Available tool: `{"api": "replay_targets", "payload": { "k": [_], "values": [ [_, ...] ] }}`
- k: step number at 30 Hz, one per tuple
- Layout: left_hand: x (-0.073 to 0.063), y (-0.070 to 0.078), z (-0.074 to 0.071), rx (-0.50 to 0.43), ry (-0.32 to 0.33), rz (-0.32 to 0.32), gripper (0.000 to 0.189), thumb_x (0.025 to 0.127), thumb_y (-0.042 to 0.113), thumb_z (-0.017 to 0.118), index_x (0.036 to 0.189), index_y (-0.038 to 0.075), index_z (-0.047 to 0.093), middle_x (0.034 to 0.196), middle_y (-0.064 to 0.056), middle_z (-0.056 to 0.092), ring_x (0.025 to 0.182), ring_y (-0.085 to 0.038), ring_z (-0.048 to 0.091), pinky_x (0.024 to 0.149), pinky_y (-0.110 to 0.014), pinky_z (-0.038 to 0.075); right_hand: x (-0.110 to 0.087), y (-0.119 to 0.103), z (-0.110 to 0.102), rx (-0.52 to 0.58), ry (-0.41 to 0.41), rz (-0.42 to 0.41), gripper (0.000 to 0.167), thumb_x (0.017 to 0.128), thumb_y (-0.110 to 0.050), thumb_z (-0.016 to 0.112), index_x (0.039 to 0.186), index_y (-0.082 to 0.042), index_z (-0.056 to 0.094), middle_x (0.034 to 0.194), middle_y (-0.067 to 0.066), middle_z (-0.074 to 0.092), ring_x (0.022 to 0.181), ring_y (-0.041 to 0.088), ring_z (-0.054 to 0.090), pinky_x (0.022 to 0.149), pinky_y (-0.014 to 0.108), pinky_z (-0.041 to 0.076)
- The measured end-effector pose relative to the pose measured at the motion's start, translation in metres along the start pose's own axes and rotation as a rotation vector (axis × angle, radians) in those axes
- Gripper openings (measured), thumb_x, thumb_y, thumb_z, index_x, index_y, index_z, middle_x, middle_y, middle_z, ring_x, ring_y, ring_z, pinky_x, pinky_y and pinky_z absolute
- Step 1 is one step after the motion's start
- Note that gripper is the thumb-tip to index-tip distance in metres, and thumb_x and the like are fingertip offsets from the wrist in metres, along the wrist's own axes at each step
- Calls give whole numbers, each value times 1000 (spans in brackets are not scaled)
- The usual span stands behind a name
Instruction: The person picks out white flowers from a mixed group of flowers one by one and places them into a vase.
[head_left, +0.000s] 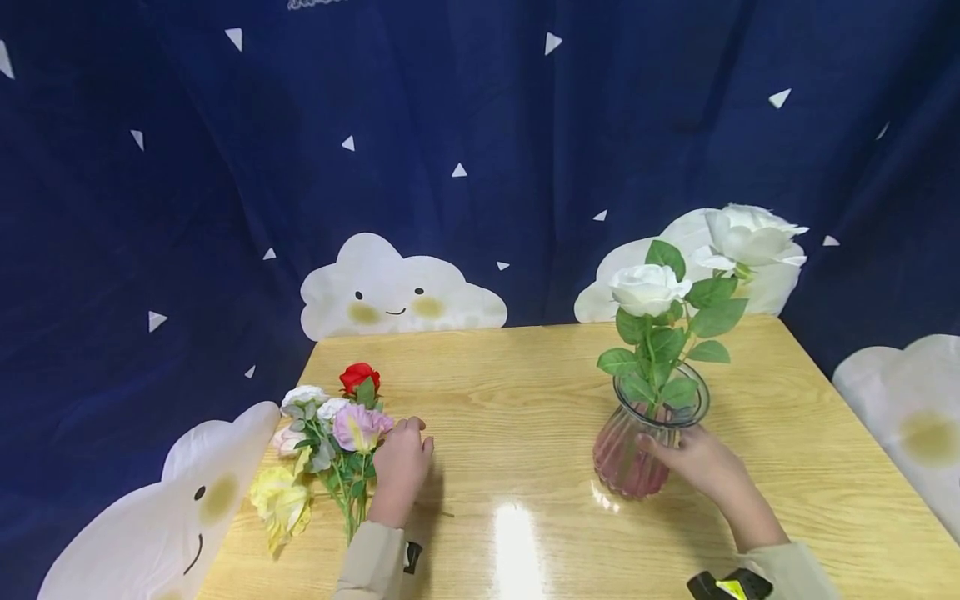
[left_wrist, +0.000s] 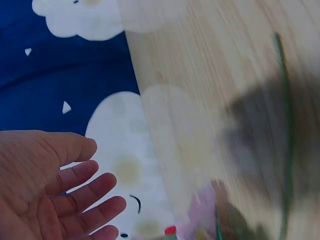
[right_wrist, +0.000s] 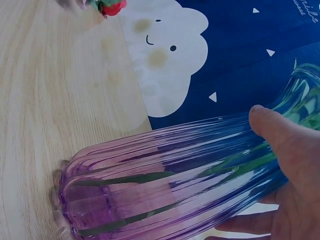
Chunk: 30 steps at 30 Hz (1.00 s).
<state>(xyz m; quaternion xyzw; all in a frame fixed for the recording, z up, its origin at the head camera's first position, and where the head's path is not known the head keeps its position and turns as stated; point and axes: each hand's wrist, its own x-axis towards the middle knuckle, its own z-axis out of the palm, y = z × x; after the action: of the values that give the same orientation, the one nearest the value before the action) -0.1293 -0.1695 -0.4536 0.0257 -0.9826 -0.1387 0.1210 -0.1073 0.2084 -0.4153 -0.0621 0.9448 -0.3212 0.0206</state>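
Note:
My right hand [head_left: 708, 467] grips the ribbed glass vase [head_left: 630, 454] near its neck, the thumb across the near side. In the right wrist view the pink-to-blue glass shows two green stems inside, and fingers reach round behind it. Two white roses, a lower one [head_left: 648, 290] and a taller one [head_left: 752, 236], rise from the vase with green leaves. At the left, my left hand [head_left: 405, 462] is just right of a bunch of artificial flowers, close to a lilac flower [head_left: 357, 427]. Its fingers are loosely extended in the left wrist view, holding nothing.
The bunch lies on the wooden table [head_left: 495, 417] with a red rose [head_left: 360, 377], a yellow flower [head_left: 281, 500] and small white blooms [head_left: 303, 394]. A dark blue curtain [head_left: 465, 100] with cloud faces hangs behind the table and at both sides.

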Motion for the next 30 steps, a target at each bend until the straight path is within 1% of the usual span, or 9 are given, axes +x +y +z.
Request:
{"api": "replay_targets", "payload": {
  "k": [4, 8, 12, 15, 18, 21, 22, 27, 30],
  "values": [
    [-5, -13, -2, -13, -8, -36, 16, 78, 15, 65, 90, 6, 61, 81, -8, 59, 67, -27, 59, 45, -41, 44, 0, 2, 1, -9, 5, 7, 74, 84, -46, 54, 134, 3, 31, 124, 34, 40, 108, 53, 41, 80, 61, 37],
    [-9, -25, -4, -14, 12, -57, 14, 78, 13, 64, 88, 4, 61, 81, -9, 59, 65, -30, 59, 44, -43, 43, -1, 2, 2, -15, 7, 14, 74, 84, -46, 55, 134, 3, 31, 125, 34, 40, 108, 53, 40, 80, 61, 37],
    [-12, -36, -5, -13, 6, -102, 16, 77, 14, 66, 89, 4, 61, 83, -10, 59, 68, -33, 60, 45, -45, 44, -2, 2, 2, -17, 0, 14, 74, 84, -46, 54, 134, 3, 31, 124, 34, 39, 108, 53, 41, 80, 61, 37],
    [-15, -45, -6, -19, -16, -143, 18, 78, 14, 66, 92, 4, 60, 81, -10, 58, 67, -33, 60, 46, -45, 44, -2, 2, 2, -18, -6, 19, 75, 84, -47, 53, 135, 3, 29, 125, 35, 38, 107, 54, 40, 79, 62, 37],
    [-18, -53, -8, -32, -37, -173, 18, 79, 15, 64, 92, 3, 59, 81, -12, 58, 68, -34, 59, 48, -46, 44, -1, 1, 1, -14, -2, 19, 76, 85, -47, 53, 136, 3, 27, 126, 34, 38, 108, 55, 39, 79, 63, 36],
    [-23, -62, -11, -30, -72, -206, 20, 81, 15, 62, 95, 0, 59, 85, -14, 58, 72, -35, 59, 53, -47, 45, -1, 0, 1, -14, 0, 21, 76, 85, -48, 53, 136, 2, 27, 126, 34, 38, 107, 55, 39, 78, 63, 36],
    [-25, -65, -13, -26, -92, -218, 21, 82, 15, 61, 95, -1, 58, 86, -15, 58, 71, -35, 58, 53, -47, 45, -1, 0, 1, -12, 3, 19, 76, 85, -48, 53, 136, 2, 27, 125, 34, 38, 107, 55, 40, 78, 63, 36],
    [-34, -80, -19, -10, -149, -306, 21, 83, 14, 57, 97, -3, 56, 87, -18, 57, 72, -37, 58, 51, -50, 44, -1, 0, 1, 6, 6, 9, 74, 85, -46, 53, 135, 3, 30, 123, 35, 40, 107, 54, 40, 80, 62, 36],
    [-38, -88, -20, -10, -181, -363, 24, 83, 13, 58, 96, -7, 54, 85, -21, 57, 74, -39, 58, 52, -52, 45, -1, 1, 2, 22, 7, 0, 72, 85, -44, 54, 134, 4, 31, 123, 35, 41, 108, 53, 40, 81, 62, 36]
  ]
}}
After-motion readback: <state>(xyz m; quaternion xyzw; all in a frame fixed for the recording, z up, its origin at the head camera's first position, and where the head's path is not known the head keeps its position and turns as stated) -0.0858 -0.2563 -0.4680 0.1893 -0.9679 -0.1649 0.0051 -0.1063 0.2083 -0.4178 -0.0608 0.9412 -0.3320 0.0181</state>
